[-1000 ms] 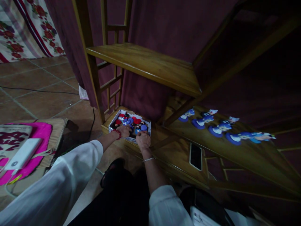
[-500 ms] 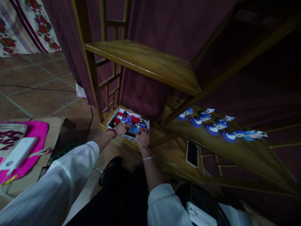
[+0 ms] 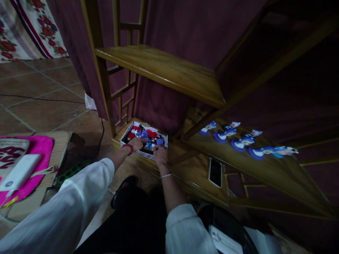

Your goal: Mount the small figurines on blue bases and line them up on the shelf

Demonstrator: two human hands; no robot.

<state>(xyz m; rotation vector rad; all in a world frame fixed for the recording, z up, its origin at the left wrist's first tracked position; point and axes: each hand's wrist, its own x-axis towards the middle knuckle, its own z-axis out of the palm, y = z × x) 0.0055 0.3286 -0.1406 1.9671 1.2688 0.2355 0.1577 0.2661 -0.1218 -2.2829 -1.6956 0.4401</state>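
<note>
Far left on my feed, a white device (image 3: 22, 169) lies on a pink cloth (image 3: 48, 144), near the right edge of a ridged bench top (image 3: 62, 139), well apart from the hands. Moving right, there's my left hand (image 3: 137, 144), a red beaded bracelet (image 3: 129, 149) at its wrist, reaching over the near long edge of the box (image 3: 145, 154)! Its fingers are down among the small figurines (image 3: 152, 133); whether they pinch one, I can't tell from here. The box sits at the left end of the lower shelf (image 3: 182, 158), its long axis running along that shelf's front edge. And here's the relation that counts: most of the figurines lie just beyond my left fingertips, toward the back edge, while a round blue piece (image 3: 159, 141) in the right end is closer to my right hand (image 3: 160, 154). That hand is curled at the near right corner, just beside my left and apart from it; its grip is hidden too. Further right, a phone (image 3: 215, 172) lies near the lower shelf's right end, and beyond it blue-based figures (image 3: 239, 144) line the far edge of the right-hand shelf (image 3: 272, 173).
</note>
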